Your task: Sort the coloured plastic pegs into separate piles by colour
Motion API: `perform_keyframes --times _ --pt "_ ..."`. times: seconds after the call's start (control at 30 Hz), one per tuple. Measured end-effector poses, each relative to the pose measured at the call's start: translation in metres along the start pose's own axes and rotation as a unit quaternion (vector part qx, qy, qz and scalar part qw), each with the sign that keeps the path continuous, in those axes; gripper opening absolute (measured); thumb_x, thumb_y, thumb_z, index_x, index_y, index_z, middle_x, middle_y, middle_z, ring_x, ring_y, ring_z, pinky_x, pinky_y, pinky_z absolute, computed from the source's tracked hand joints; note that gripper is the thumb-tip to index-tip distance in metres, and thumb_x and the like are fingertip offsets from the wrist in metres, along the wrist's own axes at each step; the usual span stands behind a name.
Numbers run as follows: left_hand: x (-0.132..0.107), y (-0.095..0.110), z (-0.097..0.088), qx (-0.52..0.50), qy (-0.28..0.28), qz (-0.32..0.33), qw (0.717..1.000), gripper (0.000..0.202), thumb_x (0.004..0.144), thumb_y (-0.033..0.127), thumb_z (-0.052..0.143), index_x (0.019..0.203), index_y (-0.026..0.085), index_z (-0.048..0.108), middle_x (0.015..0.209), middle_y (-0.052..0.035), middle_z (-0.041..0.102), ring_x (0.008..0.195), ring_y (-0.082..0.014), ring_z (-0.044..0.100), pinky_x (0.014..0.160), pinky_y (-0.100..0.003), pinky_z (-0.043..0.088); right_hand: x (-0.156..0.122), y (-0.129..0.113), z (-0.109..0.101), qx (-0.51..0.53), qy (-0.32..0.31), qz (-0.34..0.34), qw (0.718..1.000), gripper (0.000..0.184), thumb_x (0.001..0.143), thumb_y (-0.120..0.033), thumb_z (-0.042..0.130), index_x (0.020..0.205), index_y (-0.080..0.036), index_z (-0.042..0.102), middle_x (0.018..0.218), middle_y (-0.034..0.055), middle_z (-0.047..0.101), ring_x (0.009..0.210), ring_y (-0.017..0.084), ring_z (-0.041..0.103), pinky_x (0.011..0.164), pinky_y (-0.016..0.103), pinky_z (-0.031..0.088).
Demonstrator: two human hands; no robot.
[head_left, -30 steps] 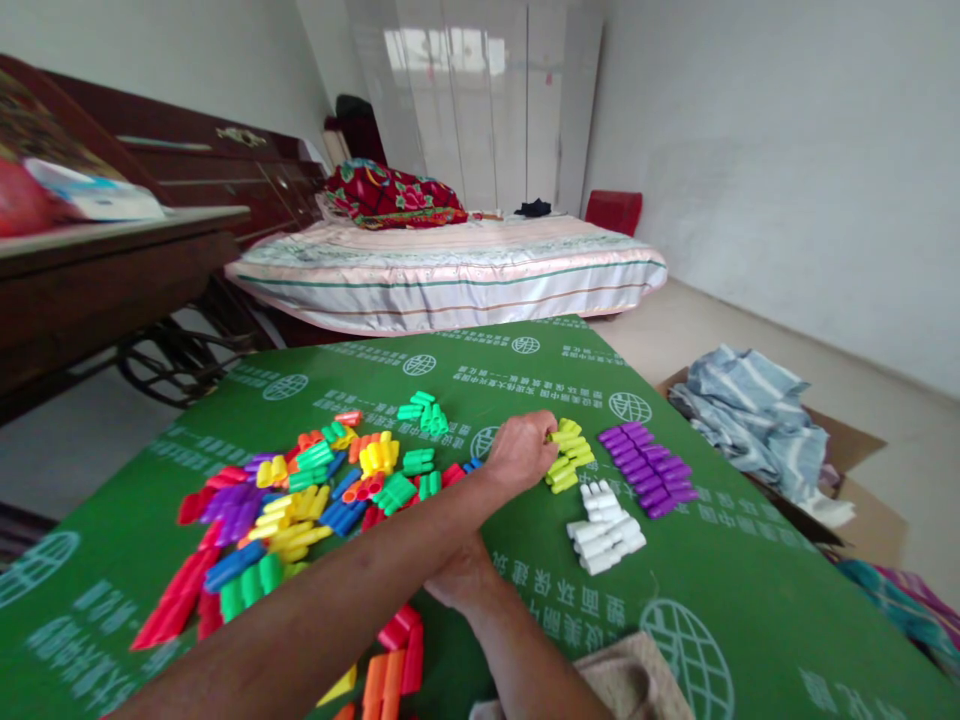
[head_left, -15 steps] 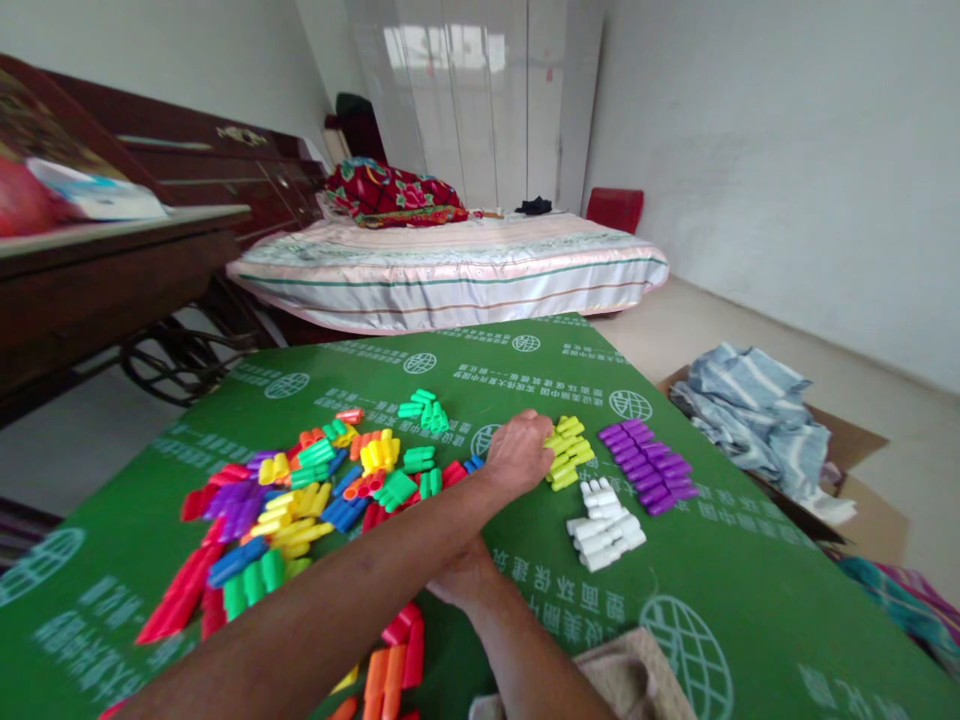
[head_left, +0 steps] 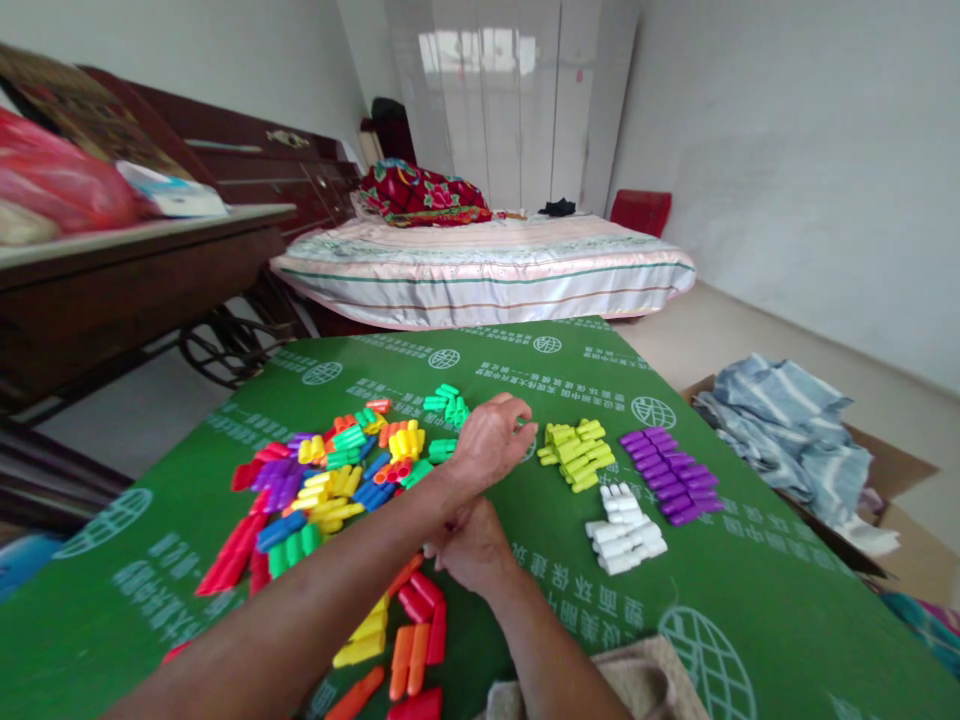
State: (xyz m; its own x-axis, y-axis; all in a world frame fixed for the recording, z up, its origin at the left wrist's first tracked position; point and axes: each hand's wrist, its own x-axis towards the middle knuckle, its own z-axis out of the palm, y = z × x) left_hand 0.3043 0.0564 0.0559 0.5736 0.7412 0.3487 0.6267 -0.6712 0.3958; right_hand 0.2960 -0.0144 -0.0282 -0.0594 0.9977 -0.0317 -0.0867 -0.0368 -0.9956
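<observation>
My left hand point(head_left: 495, 436) hovers over the green board, left of a cluster of yellow-green tube-shaped plastic blocks point(head_left: 576, 453). Its fingers are bent but apart, and I see nothing between them. Below it, my right hand point(head_left: 471, 548) is curled partly under the left forearm; whatever its fingers hold is hidden. White blocks point(head_left: 624, 530) and a row of purple blocks point(head_left: 670, 474) lie to the right. Left of my hands is a mixed heap with yellow blocks point(head_left: 330, 500), red blocks point(head_left: 234, 552) and green blocks point(head_left: 294, 550). More green blocks point(head_left: 448, 404) sit farther back.
Nearest me on the green board point(head_left: 600, 620) lie orange blocks point(head_left: 409, 660) and a beige cloth point(head_left: 637, 680). A cardboard box point(head_left: 892, 490) with striped fabric point(head_left: 787, 430) stands to the right. Beyond are a bed point(head_left: 495, 270) and a dark wooden sewing-machine table point(head_left: 135, 280).
My left hand has drawn back left from the yellow-green blocks, and its fingers have parted. My right hand shows more from under the left forearm. The view has swung left.
</observation>
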Motion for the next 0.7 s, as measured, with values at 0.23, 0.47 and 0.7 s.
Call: perform_keyframes --times 0.23,0.47,0.7 --pt "-0.073 -0.067 -0.085 0.056 0.058 -0.029 0.996 0.016 0.079 0.027 0.049 0.075 0.016 0.06 0.075 -0.003 0.06 0.071 -0.0132 0.056 0.067 -0.024 0.043 -0.013 -0.005 -0.004 0.048 -0.008 0.044 0.998 0.027 0.064 -0.037 0.063 0.081 -0.015 0.06 0.047 -0.0052 0.052 0.037 0.008 0.042 0.038 0.021 0.033" --pt "-0.169 -0.124 -0.155 0.126 0.092 -0.213 0.964 0.024 0.077 0.033 0.047 0.073 0.016 0.064 0.074 -0.0028 0.063 0.066 -0.0132 0.056 0.063 -0.023 0.043 -0.022 -0.006 -0.01 0.007 -0.021 0.054 0.998 0.031 0.063 -0.043 0.066 0.081 -0.018 0.063 0.05 -0.0016 0.056 0.039 0.01 0.046 0.041 0.023 0.035" --pt "-0.246 -0.139 -0.153 0.118 0.085 -0.292 0.945 0.022 0.075 0.032 0.046 0.071 0.017 0.062 0.073 -0.0026 0.064 0.067 -0.0146 0.058 0.065 -0.025 0.045 -0.026 0.0 -0.015 -0.018 -0.027 0.059 0.998 0.034 0.066 -0.043 0.065 0.088 -0.017 0.064 0.054 -0.0007 0.059 0.042 0.01 0.049 0.041 0.022 0.035"
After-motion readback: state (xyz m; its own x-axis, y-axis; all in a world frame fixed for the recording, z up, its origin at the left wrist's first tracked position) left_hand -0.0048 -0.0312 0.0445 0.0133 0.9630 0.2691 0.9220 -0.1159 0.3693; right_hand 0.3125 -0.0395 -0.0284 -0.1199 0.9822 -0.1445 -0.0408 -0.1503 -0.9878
